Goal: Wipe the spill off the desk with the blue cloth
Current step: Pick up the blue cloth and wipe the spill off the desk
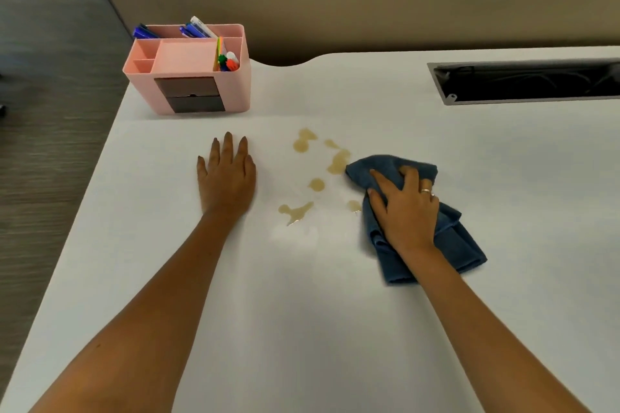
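Note:
Several tan puddles of spill [317, 174] lie scattered in the middle of the white desk [302, 312]. The crumpled blue cloth [453, 241] rests on the desk just right of the puddles, its far corner touching the nearest one. My right hand [406, 208] presses on top of the cloth with the fingers curled into its folds; a ring shows on one finger. My left hand [226, 174] lies flat on the desk to the left of the spill, palm down, fingers together, holding nothing.
A pink desk organiser [191, 77] with pens and two dark drawers stands at the back left, near the desk's left edge. A dark cable slot [526, 82] is cut into the desk at the back right. A brown partition rises behind the desk.

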{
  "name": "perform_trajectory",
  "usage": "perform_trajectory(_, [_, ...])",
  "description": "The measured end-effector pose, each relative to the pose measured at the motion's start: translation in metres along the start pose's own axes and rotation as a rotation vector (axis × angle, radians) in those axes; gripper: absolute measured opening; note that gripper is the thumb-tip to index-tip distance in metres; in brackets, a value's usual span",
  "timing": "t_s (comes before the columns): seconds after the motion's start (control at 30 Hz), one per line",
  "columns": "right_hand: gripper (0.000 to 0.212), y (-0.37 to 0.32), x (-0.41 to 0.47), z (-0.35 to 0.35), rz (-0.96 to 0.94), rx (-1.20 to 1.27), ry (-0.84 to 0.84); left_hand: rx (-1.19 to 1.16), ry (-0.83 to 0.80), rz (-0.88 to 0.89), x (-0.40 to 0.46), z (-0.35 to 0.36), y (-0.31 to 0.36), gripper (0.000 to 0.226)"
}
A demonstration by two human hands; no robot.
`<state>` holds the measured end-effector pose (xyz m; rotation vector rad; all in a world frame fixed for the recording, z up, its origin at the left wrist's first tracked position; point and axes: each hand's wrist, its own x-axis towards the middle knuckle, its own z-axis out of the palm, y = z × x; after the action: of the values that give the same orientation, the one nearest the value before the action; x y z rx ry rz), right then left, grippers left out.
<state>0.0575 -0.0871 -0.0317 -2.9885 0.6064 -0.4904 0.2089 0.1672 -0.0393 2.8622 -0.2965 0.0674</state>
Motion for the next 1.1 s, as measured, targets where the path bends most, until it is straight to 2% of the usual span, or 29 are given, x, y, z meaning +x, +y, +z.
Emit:
perform_trajectory(0.27, [0.043,-0.001,0.002,-0.001,0.0,-0.004,-0.028,-0.047,-0.018,0.093,-0.028,-0.008,-0.019,0.049])
perform_trajectory(0.37, [0.036,-0.003,0.028,0.006,0.033,0.02,-0.031,-0.018,-0.008,0.079,-0.033,-0.009,-0.018,0.054])
perform_trajectory(0.53, [0.037,-0.008,0.104,0.024,0.053,0.041,-0.036,0.002,0.003,0.06,-0.027,-0.006,-0.018,0.054])
perform_trajectory(0.67, [0.038,-0.012,0.126,0.032,0.063,0.035,-0.066,0.013,0.012,0.061,-0.023,-0.004,-0.018,0.056])
perform_trajectory(0.9, [0.036,-0.022,0.049,0.018,-0.047,0.021,0.008,0.017,0.001,0.057,-0.024,-0.005,-0.018,0.055])
perform_trajectory(1.1, [0.045,-0.039,-0.004,0.004,-0.065,-0.034,-0.005,0.014,-0.01,0.058,-0.025,-0.005,-0.019,0.055])
